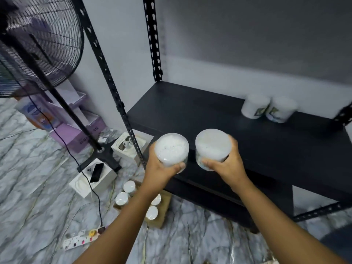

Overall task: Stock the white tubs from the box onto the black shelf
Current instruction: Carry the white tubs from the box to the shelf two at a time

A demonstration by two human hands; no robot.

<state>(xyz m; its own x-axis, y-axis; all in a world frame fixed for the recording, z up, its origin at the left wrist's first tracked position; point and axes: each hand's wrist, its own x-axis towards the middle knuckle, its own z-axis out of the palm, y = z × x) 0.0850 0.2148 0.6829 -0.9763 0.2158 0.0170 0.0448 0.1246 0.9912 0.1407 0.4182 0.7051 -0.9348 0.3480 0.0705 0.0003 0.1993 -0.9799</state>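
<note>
You are mid-carry: your left hand (162, 168) is wrapped around one white tub (171, 149) and your right hand (226, 162) around a second tub (211, 147), both held just short of the black shelf (190, 111). Next, reach ahead and to the right of your right hand, setting them upright beside the two shelved tubs (268, 108); more wait in the box (163, 212) below your left wrist.

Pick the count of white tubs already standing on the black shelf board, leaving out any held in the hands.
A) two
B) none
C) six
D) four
A: two white tubs stand side by side near the right end of the black shelf, apart from the hands.
</note>
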